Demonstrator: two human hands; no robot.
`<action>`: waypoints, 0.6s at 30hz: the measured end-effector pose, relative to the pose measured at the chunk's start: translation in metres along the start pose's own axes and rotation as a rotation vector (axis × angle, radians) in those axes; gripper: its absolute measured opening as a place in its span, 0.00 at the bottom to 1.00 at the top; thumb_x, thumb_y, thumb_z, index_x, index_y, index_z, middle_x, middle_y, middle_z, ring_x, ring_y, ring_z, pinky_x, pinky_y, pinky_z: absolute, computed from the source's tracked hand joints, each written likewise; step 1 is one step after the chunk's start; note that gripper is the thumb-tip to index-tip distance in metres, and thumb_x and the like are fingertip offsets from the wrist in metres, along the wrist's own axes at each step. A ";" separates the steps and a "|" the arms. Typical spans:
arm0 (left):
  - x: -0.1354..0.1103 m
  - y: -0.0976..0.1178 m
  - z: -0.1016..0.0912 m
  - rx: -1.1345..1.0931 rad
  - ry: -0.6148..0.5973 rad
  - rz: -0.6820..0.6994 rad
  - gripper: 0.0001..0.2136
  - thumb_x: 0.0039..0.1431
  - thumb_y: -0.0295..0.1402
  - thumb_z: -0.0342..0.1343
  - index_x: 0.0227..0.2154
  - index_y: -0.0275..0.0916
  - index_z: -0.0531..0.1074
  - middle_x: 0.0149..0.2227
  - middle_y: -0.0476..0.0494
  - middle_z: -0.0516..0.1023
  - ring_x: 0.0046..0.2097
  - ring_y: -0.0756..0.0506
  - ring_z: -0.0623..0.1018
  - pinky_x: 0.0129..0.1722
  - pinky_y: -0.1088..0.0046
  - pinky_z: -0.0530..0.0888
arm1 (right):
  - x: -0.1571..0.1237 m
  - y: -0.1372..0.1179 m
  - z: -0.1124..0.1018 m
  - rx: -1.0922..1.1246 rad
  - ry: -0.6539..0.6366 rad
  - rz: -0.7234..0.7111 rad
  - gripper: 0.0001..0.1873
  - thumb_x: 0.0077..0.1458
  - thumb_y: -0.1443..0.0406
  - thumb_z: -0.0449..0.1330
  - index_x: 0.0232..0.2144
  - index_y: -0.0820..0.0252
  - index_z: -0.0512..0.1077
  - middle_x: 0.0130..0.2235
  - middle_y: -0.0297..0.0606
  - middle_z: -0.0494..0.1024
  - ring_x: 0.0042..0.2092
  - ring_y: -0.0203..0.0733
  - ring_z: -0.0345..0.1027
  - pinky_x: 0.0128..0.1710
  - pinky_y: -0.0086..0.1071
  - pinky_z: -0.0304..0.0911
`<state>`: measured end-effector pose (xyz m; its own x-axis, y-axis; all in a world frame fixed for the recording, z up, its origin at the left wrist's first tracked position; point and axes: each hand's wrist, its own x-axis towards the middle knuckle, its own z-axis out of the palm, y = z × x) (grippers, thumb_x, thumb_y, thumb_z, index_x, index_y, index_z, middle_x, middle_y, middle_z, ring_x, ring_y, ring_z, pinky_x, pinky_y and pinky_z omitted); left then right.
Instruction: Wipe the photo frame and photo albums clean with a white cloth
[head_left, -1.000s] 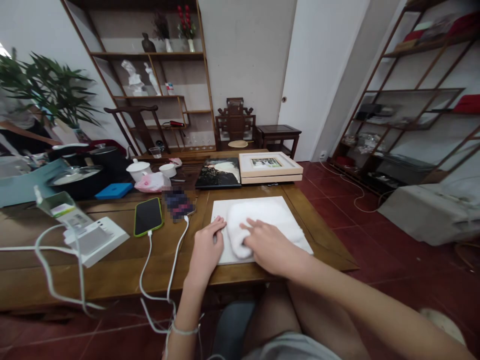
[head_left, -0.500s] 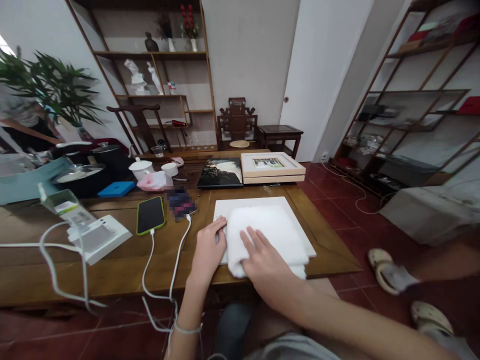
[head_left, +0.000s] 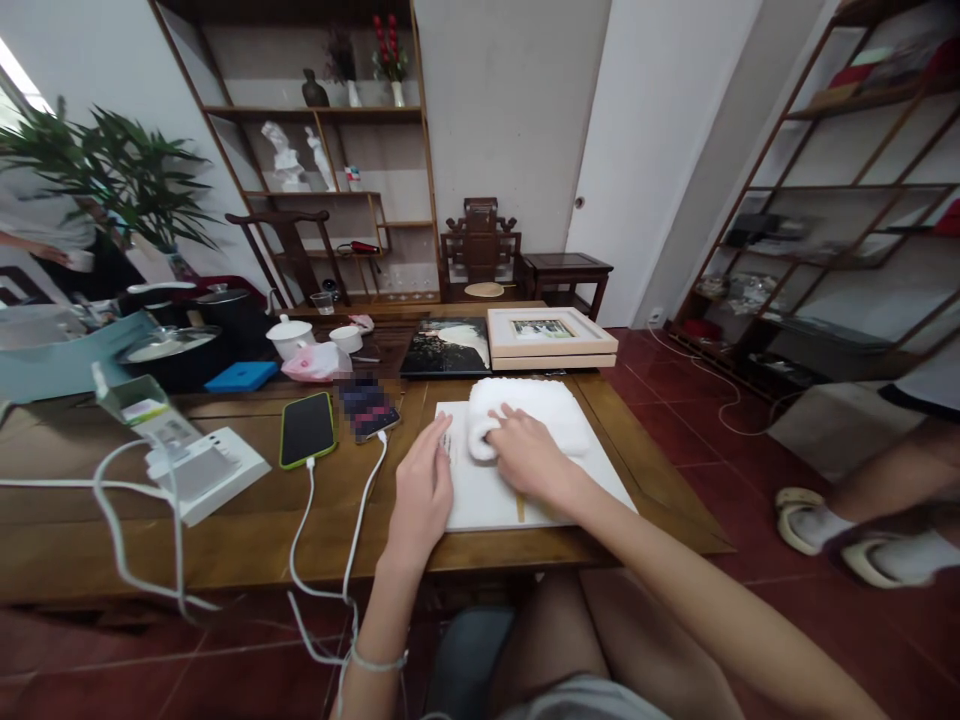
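From afar I judge this unfinished: white cloth (head_left: 564,420) not yet off the white board (head_left: 484,500), at its twelve o'clock under my right hand (head_left: 529,456), fingers bent; left hand (head_left: 424,482) at nine, fingers together, both grips unclear.

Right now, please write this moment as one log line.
left fingers: at left edge of white board; right fingers: on white cloth; cloth: on board; green-edged phone: left of board, cabled

White board (head_left: 484,500): thin, rectangular, flat near the desk's (head_left: 664,490) front edge, toward the right corner. White cloth (head_left: 555,408): fluffy, folded thick, rounded fold at left; lies over the board's far part.
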<state>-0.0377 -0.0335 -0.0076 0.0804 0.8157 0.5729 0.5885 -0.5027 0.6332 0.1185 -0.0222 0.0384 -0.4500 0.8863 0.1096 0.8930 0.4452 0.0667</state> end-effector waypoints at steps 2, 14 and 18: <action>-0.001 0.001 -0.001 -0.058 0.030 -0.017 0.19 0.63 0.28 0.40 0.55 0.35 0.63 0.57 0.38 0.67 0.59 0.45 0.66 0.59 0.63 0.61 | 0.008 -0.011 -0.001 -0.003 -0.004 -0.021 0.17 0.52 0.75 0.49 0.39 0.69 0.75 0.51 0.57 0.69 0.56 0.56 0.57 0.53 0.45 0.55; -0.001 0.000 -0.001 -0.076 0.026 -0.103 0.15 0.62 0.33 0.44 0.47 0.36 0.70 0.48 0.39 0.75 0.50 0.43 0.74 0.52 0.65 0.69 | -0.077 -0.028 -0.030 0.070 -0.121 -0.227 0.12 0.46 0.73 0.54 0.30 0.62 0.76 0.46 0.51 0.74 0.47 0.52 0.68 0.45 0.38 0.60; 0.000 0.000 0.002 0.029 -0.079 -0.060 0.11 0.59 0.30 0.47 0.36 0.35 0.75 0.40 0.39 0.80 0.45 0.42 0.78 0.49 0.65 0.71 | -0.033 0.013 -0.036 0.002 -0.179 -0.046 0.18 0.47 0.76 0.49 0.33 0.61 0.76 0.37 0.48 0.78 0.37 0.49 0.72 0.33 0.34 0.60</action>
<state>-0.0362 -0.0332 -0.0089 0.1063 0.8648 0.4907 0.6168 -0.4444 0.6496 0.1452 -0.0502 0.0711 -0.4813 0.8736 -0.0715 0.8718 0.4856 0.0652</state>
